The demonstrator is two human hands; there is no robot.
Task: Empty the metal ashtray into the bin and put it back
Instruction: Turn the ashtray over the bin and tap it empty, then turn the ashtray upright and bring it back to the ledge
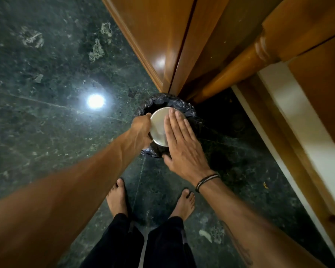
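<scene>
The round metal ashtray (159, 126) is turned upside down over the bin (162, 102), a small round bin lined with a black plastic bag, standing on the floor by the wooden cupboard corner. My left hand (140, 130) grips the ashtray by its left rim. My right hand (182, 144) lies flat with straight fingers on the ashtray's upturned bottom. The inside of the ashtray and the bin's contents are hidden.
Dark green marble floor (46, 74) with a bright lamp reflection (95, 100). Wooden cupboard doors (162, 35) rise behind the bin, a turned wooden leg (240, 68) and a white-edged ledge (298, 120) stand at the right. My bare feet (117, 198) stand just before the bin.
</scene>
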